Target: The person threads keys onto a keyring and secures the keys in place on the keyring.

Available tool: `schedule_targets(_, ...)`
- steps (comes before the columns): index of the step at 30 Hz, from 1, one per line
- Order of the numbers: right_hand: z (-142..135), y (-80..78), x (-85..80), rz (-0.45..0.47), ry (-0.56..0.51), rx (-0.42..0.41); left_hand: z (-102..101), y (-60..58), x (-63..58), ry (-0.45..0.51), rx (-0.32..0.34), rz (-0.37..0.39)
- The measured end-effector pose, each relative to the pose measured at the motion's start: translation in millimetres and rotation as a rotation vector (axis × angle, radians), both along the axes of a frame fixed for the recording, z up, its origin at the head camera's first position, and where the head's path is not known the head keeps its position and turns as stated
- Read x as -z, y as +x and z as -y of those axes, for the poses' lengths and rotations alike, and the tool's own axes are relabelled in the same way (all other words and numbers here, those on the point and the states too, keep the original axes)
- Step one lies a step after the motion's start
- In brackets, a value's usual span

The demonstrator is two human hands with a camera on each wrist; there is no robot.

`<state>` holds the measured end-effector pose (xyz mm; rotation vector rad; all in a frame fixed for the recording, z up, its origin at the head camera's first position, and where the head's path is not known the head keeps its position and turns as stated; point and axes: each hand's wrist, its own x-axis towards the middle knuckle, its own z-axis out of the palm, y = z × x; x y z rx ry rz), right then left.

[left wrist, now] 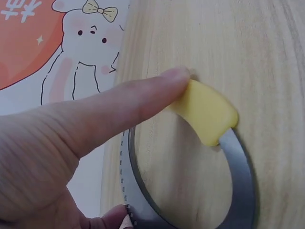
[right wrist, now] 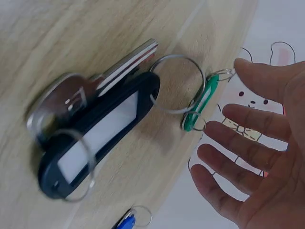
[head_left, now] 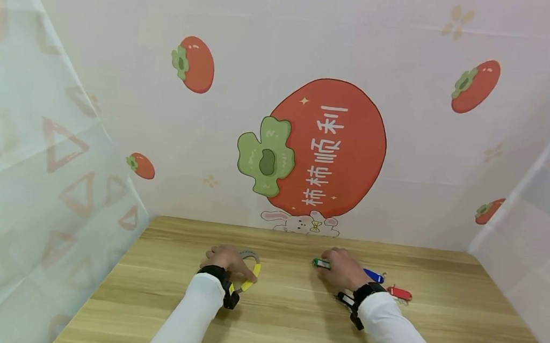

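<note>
A grey ring-shaped loop with a yellow section (left wrist: 209, 112) lies on the wooden table. My left hand (head_left: 226, 259) holds it. In the left wrist view, the thumb (left wrist: 138, 100) presses on the yellow section, and a fingertip touches the grey band's outer edge. My right hand (head_left: 345, 269) is over the table with fingers spread in the right wrist view. A green key tag (right wrist: 202, 102) with metal rings lies just beyond its fingertips. Closer to the right wrist camera is a black key tag (right wrist: 102, 133) with a white label, rings and a key (right wrist: 76, 95).
A blue key tag (head_left: 373, 276) and a red key tag (head_left: 399, 293) lie to the right of the right hand. The table (head_left: 282, 323) meets a white wall (head_left: 430, 167) printed with persimmons and a rabbit. White sheets hang on both sides.
</note>
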<state>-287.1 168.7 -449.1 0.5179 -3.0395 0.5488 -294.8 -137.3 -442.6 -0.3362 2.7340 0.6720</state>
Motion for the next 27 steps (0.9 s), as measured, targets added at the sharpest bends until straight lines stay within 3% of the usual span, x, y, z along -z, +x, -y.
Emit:
schedule_targets(6,9,-6.4,0.8,-0.002,0.002,0.004,-9,2.4,-4.5,-0.049,0.063,-0.031)
schedule_targets(13,21,-15.0,1.5,-0.009,0.03,0.036,-22,7.5,-6.1,-0.021,0.067,-0.142)
schedule_targets(20,29,-20.0,3.3,-0.007,0.075,0.079,-28,8.8,-1.1,-0.06,0.104,-0.148)
schedule_targets(27,34,-21.4,7.2,-0.019,0.096,0.091,-30,9.9,-5.0,-0.117,0.154,-0.149)
